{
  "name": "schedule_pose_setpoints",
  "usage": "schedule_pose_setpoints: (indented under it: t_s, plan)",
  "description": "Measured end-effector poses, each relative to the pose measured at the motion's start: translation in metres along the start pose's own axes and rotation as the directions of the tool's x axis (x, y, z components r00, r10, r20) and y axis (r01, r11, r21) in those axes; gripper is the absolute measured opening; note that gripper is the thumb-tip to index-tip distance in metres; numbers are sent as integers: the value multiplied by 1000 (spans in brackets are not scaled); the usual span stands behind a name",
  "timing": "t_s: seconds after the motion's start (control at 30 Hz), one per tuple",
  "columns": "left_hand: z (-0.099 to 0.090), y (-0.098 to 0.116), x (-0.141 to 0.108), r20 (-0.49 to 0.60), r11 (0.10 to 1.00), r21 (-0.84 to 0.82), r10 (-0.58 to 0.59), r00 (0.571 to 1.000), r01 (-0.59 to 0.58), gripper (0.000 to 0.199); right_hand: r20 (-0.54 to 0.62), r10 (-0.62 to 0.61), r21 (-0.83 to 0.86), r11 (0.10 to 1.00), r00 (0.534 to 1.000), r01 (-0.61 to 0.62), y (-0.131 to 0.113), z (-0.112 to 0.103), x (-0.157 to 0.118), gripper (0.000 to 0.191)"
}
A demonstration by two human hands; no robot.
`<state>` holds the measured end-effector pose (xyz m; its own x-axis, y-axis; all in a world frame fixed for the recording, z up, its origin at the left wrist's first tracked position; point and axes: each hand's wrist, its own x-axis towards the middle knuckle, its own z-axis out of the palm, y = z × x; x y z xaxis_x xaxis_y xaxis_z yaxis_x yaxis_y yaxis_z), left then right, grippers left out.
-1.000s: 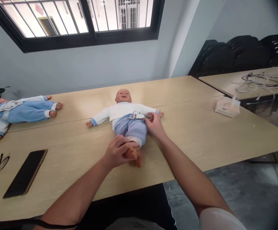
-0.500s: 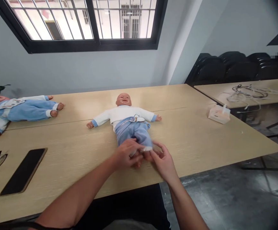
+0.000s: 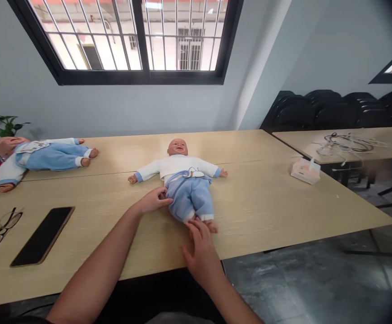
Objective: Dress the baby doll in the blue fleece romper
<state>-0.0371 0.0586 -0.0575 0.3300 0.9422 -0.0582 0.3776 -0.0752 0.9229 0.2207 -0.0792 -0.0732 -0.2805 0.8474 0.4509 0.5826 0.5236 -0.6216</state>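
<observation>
Baby doll (image 3: 179, 165) is lying lengthwise away — feet (image 3: 211, 226) nearest; left hand (image 3: 153, 199) is touching its trousers (image 3: 196, 193) sideways-on, grip unclear; right hand (image 3: 202, 252), loosely open, is covering one foot.

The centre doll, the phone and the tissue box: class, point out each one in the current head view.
Centre doll (image 3: 188, 183): head view, front of its waist.
Phone (image 3: 43, 236): head view, middle of its dark screen.
Tissue box (image 3: 303, 173): head view, middle of its body.

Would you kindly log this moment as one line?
left hand: at trousers, hip | right hand: at trouser cuff | nearer doll: on its back, on table | phone: beside glasses
</observation>
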Motion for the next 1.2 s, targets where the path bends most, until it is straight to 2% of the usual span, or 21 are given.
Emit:
schedule_pose_setpoints:
  t_s: [0.07, 0.2, 0.27, 0.33, 0.4, 0.47, 0.57, 0.67, 0.73, 0.83, 0.9, 1.03, 1.1, 1.2]
  plan:
    - [2, -1, 1, -19, 993, -118, 14, 1000, -17, 50, -14, 73, -50, 996, 997, -73, 4, 9, 1, 61]
    - [5, -5, 4, -125, 906, -412, 48, 991, -96, 58, -51, 162, -26, 986, 985, -164, 19, 12, 15, 60]
    - [5, -5, 4, -183, 850, -505, 61, 981, -147, 62, -55, 194, 63, 980, 980, -190, 22, 7, 24, 52]
    - [4, -5, 3, -220, 807, -556, 89, 971, -200, 61, -62, 275, 203, 945, 959, -257, 23, -2, 33, 38]
    - [3, -4, 1, -247, 780, -577, 118, 962, -243, 59, -63, 380, 361, 871, 923, -334, 23, -11, 42, 27]
    - [3, -4, 0, -247, 783, -569, 128, 961, -250, 58, -58, 471, 522, 766, 880, -375, 23, -19, 49, 29]
    - [5, -6, 0, -167, 877, -438, 134, 977, -195, 58, -19, 566, 704, 593, 824, -391, 23, -29, 60, 40]
    - [8, -7, 3, -76, 983, -86, 155, 985, -162, 51, -7, 626, 772, 499, 779, -394, 25, -37, 70, 49]
    - [11, -7, 5, -81, 985, 72, 159, 984, -154, 42, -35, 648, 791, 483, 761, -375, 27, -43, 76, 50]
    - [13, -6, 6, -132, 962, 224, 191, 973, -158, 32, -77, 648, 787, 506, 758, -353, 32, -50, 82, 50]
    - [11, -6, 5, -101, 930, 313, 232, 968, -190, 29, -89, 646, 781, 518, 758, -349, 36, -52, 84, 50]
    - [3, -7, 5, -46, 918, 321, 261, 964, -233, 34, -110, 676, 809, 487, 729, -330, 42, -49, 87, 52]
    - [2, -9, 5, -65, 918, 333, 250, 966, -215, 37, -107, 692, 820, 467, 714, -330, 40, -47, 88, 52]
    - [5, -15, 11, -126, 911, 389, 200, 972, -137, 36, -100, 690, 818, 468, 716, -336, 31, -49, 88, 51]
